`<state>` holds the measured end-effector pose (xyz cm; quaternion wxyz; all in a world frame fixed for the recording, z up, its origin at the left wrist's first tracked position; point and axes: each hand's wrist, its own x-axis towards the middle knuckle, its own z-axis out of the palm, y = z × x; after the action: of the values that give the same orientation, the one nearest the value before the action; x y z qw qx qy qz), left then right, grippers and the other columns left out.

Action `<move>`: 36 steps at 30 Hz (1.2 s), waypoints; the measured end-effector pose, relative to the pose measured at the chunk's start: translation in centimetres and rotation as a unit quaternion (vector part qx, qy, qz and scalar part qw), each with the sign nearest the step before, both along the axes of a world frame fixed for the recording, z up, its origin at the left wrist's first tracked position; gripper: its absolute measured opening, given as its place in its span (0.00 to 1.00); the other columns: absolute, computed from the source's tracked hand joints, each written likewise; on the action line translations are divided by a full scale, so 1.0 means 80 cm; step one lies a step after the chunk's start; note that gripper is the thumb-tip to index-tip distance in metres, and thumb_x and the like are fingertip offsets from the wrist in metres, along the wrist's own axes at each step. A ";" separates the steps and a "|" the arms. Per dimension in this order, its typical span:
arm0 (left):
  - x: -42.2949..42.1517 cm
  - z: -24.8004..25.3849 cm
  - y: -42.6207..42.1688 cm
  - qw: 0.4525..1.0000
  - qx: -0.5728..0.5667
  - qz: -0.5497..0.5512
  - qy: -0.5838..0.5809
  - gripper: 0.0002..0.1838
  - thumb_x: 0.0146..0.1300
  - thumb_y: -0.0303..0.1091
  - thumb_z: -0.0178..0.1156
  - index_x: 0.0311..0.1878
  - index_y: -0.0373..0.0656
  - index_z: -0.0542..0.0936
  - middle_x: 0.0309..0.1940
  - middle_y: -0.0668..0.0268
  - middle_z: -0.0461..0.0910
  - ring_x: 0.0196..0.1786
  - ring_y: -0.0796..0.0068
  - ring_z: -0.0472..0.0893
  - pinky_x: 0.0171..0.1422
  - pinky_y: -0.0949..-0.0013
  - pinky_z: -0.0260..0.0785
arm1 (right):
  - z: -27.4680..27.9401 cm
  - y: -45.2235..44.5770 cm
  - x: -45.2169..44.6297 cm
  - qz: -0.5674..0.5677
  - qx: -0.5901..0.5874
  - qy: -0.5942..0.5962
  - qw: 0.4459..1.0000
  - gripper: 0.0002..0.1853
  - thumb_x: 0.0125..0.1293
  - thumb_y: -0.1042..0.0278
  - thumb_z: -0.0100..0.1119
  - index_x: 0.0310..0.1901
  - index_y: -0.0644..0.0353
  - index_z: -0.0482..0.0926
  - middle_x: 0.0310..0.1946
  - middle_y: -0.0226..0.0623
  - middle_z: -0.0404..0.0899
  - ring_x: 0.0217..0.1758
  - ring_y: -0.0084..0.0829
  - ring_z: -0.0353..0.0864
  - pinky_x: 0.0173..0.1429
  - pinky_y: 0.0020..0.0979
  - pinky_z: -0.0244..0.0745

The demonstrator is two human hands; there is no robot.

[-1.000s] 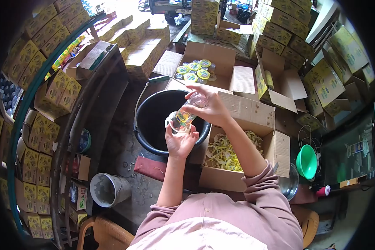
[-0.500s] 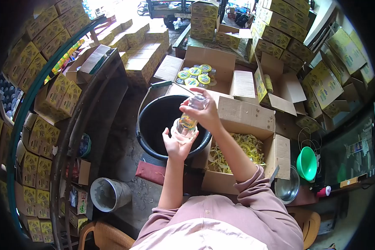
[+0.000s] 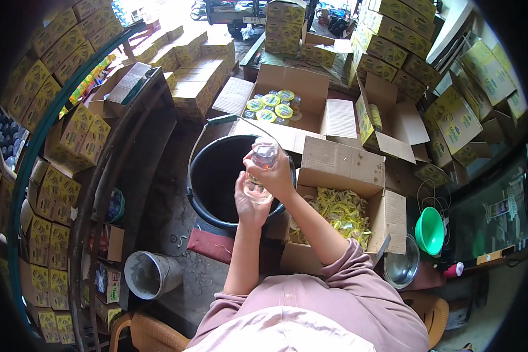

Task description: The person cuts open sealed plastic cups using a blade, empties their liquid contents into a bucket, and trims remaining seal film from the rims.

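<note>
Over the black bucket (image 3: 200,208), both hands hold a clear container (image 3: 266,151), which looks like a plastic jar with a printed label. My right hand (image 3: 278,175) is wrapped around its upper part. Below, my left hand (image 3: 253,205) cups the lower end with its fingers closed around it. Much of the label is hidden behind my fingers, and I cannot tell whether it is one piece or two stacked. The bucket's wire handle (image 3: 195,144) stands up around the far side.
An open carton (image 3: 293,79) beyond the bucket holds several jars with yellow-green lids (image 3: 270,105). To the right, another carton (image 3: 343,161) contains yellow strips (image 3: 337,214). A green bowl (image 3: 429,232), grey pail (image 3: 152,276) and stacked printed boxes (image 3: 50,246) surround the workspace.
My right hand has moved down and slightly left, closer to my left hand. The container has come lower with it, and its label is now more covered. The view has shifted slightly.
</note>
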<state>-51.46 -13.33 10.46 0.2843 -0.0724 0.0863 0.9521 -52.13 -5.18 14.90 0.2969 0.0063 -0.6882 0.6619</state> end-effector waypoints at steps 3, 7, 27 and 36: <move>-0.002 -0.010 0.002 1.000 0.021 -0.013 0.006 0.22 0.68 0.43 0.40 0.61 0.45 0.63 0.59 0.59 0.66 0.61 0.61 0.67 0.67 0.53 0.58 | -0.003 0.002 0.001 0.010 0.013 -0.021 1.000 0.16 0.49 0.73 0.65 0.41 0.65 0.73 0.28 0.33 0.80 0.32 0.19 0.79 0.40 0.24 0.75; -0.003 -0.005 0.005 0.999 0.010 -0.032 0.042 0.21 0.69 0.44 0.40 0.60 0.44 0.64 0.58 0.58 0.67 0.61 0.62 0.68 0.65 0.54 0.59 | -0.006 0.024 -0.008 0.035 0.026 -0.046 0.998 0.24 0.51 0.67 0.69 0.48 0.65 0.70 0.36 0.36 0.79 0.40 0.22 0.77 0.47 0.27 0.74; -0.006 -0.005 -0.042 0.803 -0.385 0.125 0.436 0.21 0.57 0.22 0.61 0.53 0.39 0.66 0.44 0.65 0.71 0.48 0.79 0.72 0.50 0.77 0.69 | -0.023 0.073 0.040 0.131 0.017 -0.051 0.990 0.13 0.56 0.73 0.65 0.42 0.63 0.75 0.38 0.29 0.72 0.43 0.18 0.74 0.46 0.23 0.76; -0.007 -0.013 -0.046 0.838 -0.349 0.056 0.416 0.19 0.54 0.19 0.62 0.47 0.42 0.67 0.40 0.71 0.67 0.45 0.82 0.70 0.52 0.77 0.67 | -0.049 0.057 0.015 0.011 0.006 -0.067 0.998 0.27 0.70 0.44 0.40 0.23 0.61 0.65 0.19 0.27 0.61 0.27 0.18 0.58 0.32 0.25 0.58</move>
<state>-51.99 -17.04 9.43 0.1233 0.2316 0.5184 0.8139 -50.96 -0.61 11.01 0.2427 -0.0283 -0.7102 0.6603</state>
